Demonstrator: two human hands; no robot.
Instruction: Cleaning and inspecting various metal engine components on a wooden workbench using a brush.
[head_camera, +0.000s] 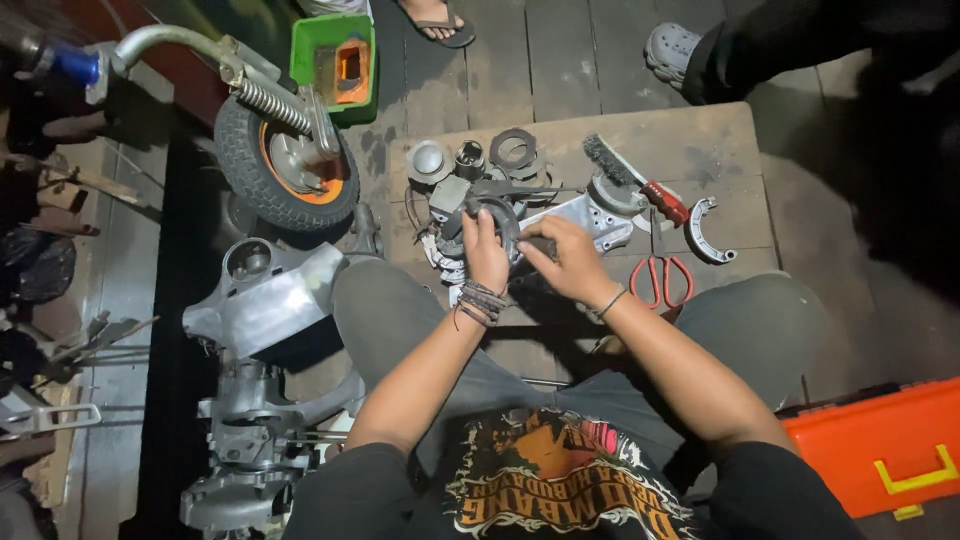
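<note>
Head view: I've got both hands on a dark ring part at mid-frame, over the board.
Left hand (487, 250) grips the ring (503, 218); right hand (568, 262) pinches beside it. I'd keep it steady above the board (700, 140), clear of the scissors (662, 281).

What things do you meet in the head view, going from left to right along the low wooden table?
Round metal cap → left hand → right hand → wire brush with red handle → red scissors → curved brake shoe.
</note>
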